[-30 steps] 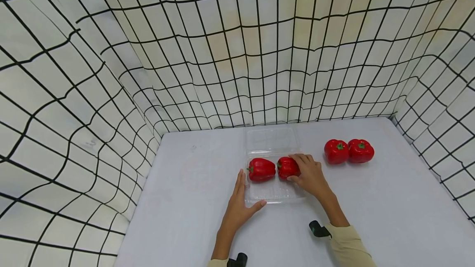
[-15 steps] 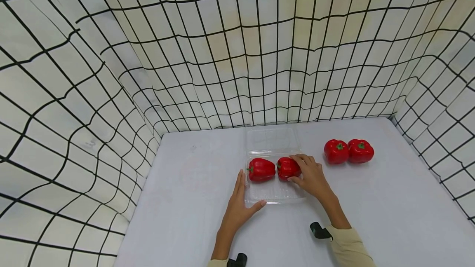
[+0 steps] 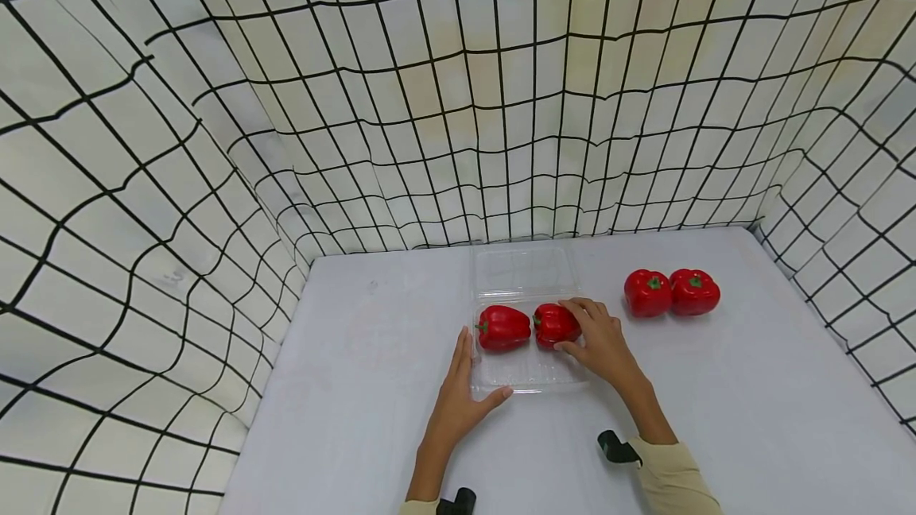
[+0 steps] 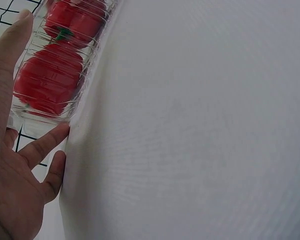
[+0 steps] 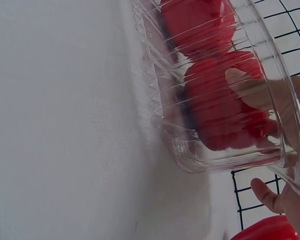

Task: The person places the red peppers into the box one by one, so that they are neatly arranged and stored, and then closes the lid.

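A clear plastic clamshell container [image 3: 529,376] lies on the white table with its lid [image 3: 525,270] folded back. Inside it, a red bell pepper [image 3: 504,327] rests on its side at the left, green stem pointing left. My right hand [image 3: 597,340] grips a second red bell pepper [image 3: 553,326] in the right part of the container, thumb on the near side and fingers over the far side. In the right wrist view the thumb [image 5: 250,90] shows behind the clear wall. My left hand [image 3: 454,404] has its fingers straight along the container's left side, the thumb spread near its front corner.
Two more red bell peppers, one at the left [image 3: 648,293] and one at the right [image 3: 695,292], stand side by side on the table [image 3: 358,388] right of the container. Black netting [image 3: 515,125] over white sheeting encloses the table's back and sides.
The pepper under my right hand has shifted very slightly left, closer to the other one in the container. My left hand has stayed in place.
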Motion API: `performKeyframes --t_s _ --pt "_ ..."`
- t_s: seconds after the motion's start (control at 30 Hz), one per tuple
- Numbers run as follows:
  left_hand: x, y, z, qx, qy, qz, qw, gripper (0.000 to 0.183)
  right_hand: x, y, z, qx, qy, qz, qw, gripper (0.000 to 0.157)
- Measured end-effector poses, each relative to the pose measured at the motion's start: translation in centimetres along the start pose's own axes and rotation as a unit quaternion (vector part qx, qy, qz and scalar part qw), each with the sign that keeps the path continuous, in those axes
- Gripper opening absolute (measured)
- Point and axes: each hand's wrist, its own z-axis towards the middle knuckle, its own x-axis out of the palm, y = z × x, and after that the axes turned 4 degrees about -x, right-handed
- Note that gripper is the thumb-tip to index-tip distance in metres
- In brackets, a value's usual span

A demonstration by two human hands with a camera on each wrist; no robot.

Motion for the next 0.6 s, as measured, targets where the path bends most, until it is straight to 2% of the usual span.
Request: performKeyframes --t_s 0.27,0.37,0.43,0.5,0.6 --pt "-0.2 -0.2 0.1 -0.001 0.005 -0.001 1.0 0.11 -0.4 0.0 -0.1 0.006 0.002 0.0 1.0 0.078" --pt "-0.2 -0.1 0.1 -0.001 0.006 -0.001 1.0 0.11 -0.8 0.0 -0.2 0.014 -0.021 -0.003 1.0 0.072" --pt "-0.1 -0.1 0.1 -0.001 0.005 -0.001 1.0 0.11 -1.1 0.0 -0.3 0.02 -0.062 0.004 0.998 0.063" --pt "-0.1 -0.1 0.0 -0.001 0.004 -0.002 1.0 0.11 -1.3 -0.2 -0.4 0.027 -0.124 0.018 0.992 0.055" --pt "-0.1 -0.2 0.0 0.0 0.002 -0.003 1.0 0.109 -1.7 -0.9 -0.5 0.043 -0.229 0.044 0.971 0.048"
